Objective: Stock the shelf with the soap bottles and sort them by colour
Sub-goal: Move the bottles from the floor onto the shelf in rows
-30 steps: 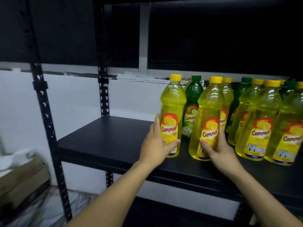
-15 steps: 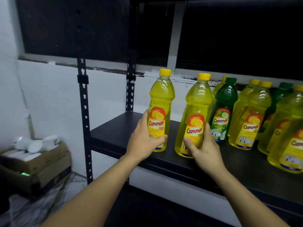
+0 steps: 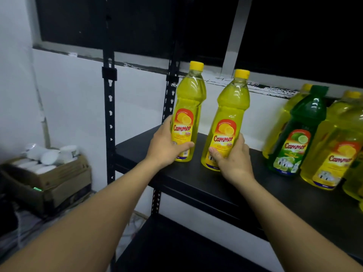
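Left hand (image 3: 167,146) grips a yellow soap bottle (image 3: 188,107) low on the label, with the thumb across the front and the fingers behind. The bottle is upright, near the left end of the black shelf (image 3: 196,183) and close to the front edge. Right hand (image 3: 233,160) grips a second yellow bottle (image 3: 231,108) low on the label, thumb in front. This one leans slightly, cap tipped right. The held pair sit side by side with a gap, not touching. Can't tell if their bases sit on the shelf or just off it.

Toward the right end, well apart from the pair, is a green bottle (image 3: 302,130), with more yellow bottles (image 3: 334,150) packed close behind and beside it. A black upright post (image 3: 109,114) stands at the front left corner. On the floor left of the shelf is a cardboard box (image 3: 59,183) holding white items (image 3: 49,156), too blurred to identify.
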Demonstrator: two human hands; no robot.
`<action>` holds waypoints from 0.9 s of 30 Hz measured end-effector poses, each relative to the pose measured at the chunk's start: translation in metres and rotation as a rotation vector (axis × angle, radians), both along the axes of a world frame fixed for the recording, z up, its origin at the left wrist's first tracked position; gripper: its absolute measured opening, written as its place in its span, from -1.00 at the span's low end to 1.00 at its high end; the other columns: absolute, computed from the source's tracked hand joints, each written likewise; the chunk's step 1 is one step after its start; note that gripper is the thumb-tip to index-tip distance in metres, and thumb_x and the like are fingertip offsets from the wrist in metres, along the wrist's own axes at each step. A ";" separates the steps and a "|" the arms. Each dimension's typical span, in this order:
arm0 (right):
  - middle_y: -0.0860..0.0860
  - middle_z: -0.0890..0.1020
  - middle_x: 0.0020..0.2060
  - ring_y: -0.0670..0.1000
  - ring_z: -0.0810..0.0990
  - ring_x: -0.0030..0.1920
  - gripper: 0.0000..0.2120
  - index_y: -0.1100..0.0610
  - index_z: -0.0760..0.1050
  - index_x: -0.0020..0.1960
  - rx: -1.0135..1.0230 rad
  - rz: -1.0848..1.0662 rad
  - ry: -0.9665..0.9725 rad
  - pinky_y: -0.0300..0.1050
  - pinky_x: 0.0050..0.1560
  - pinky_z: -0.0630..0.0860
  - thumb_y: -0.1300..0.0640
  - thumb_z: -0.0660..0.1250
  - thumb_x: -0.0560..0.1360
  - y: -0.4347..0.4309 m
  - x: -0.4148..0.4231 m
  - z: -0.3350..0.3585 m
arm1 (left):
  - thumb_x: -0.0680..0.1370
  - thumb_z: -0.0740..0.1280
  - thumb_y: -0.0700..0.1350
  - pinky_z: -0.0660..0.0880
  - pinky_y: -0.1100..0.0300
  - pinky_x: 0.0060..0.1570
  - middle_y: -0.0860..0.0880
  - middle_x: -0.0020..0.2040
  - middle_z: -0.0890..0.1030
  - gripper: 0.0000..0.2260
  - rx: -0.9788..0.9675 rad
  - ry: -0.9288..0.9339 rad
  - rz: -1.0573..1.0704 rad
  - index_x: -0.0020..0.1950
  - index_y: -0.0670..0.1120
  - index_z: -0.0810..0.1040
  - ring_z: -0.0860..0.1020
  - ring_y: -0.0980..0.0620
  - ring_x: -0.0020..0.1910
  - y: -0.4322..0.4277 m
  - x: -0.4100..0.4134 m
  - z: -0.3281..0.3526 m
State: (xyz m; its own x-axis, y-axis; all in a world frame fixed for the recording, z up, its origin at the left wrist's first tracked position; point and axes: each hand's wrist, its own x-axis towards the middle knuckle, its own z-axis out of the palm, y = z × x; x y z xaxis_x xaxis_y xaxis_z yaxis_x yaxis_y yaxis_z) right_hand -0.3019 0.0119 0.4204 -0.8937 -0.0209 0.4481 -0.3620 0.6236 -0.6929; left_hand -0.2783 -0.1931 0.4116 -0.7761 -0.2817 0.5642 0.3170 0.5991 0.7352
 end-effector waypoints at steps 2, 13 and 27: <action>0.14 0.36 0.32 0.16 0.42 0.31 -0.18 0.05 0.08 0.54 0.014 0.003 0.016 -0.01 0.20 0.40 -0.11 0.46 0.47 -0.008 -0.010 -0.001 | 0.40 0.57 0.08 0.41 0.27 0.04 0.17 0.18 0.49 -0.23 0.008 -0.024 -0.011 0.50 0.09 0.23 0.47 0.17 0.11 -0.006 -0.012 0.002; 0.19 0.25 0.37 0.23 0.41 0.34 -0.08 0.09 -0.13 0.59 0.021 -0.010 -0.024 0.09 0.25 0.45 -0.10 0.42 0.51 -0.047 -0.091 -0.004 | 0.48 0.51 0.04 0.51 0.04 0.18 -0.02 0.32 0.51 -0.31 -0.057 -0.081 0.018 0.48 0.01 0.20 0.54 -0.06 0.24 -0.027 -0.084 0.002; 0.18 0.28 0.33 0.23 0.46 0.25 -0.08 0.09 -0.15 0.59 0.078 -0.036 0.037 0.06 0.14 0.46 -0.12 0.41 0.51 -0.053 -0.174 -0.013 | 0.50 0.49 0.06 0.49 0.01 0.19 -0.06 0.32 0.51 -0.27 -0.101 -0.166 0.019 0.51 -0.03 0.15 0.54 -0.08 0.22 -0.056 -0.179 0.010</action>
State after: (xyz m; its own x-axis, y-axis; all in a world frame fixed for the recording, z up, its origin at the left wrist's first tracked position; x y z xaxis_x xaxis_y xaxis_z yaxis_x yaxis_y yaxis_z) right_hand -0.4762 -0.0413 0.4076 -0.8774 -0.0247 0.4791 -0.3625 0.6882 -0.6285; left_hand -0.4577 -0.2489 0.4218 -0.8559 -0.2458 0.4549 0.1839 0.6777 0.7120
